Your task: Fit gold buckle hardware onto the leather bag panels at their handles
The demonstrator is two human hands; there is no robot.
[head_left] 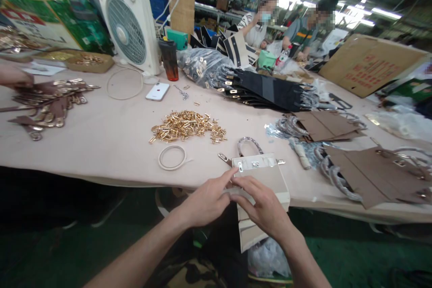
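Note:
A light beige handbag [280, 182] lies at the table's front edge, its lower panel hanging over the edge. Its handle [250, 140], wrapped in clear film, points away from me. Metal plates show along its top band, and a dark strap with a metal end [223, 157] sticks out at its left. My left hand [211, 198] is closed at the bag's left side, index finger reaching close to a metal plate. Beside it, my right hand [265, 204] bends its fingers over the bag's front, its thumb meeting the left hand. Anything small between the fingertips is hidden.
Gold metal fittings [185, 125] lie piled behind a tape roll [172, 158]. Brown bag pieces [381, 173] are stacked right, black ones [266, 87] farther back. A phone [158, 92], tumbler [168, 59] and fan [130, 27] stand left. Another person's hand [15, 75] touches brown straps at far left.

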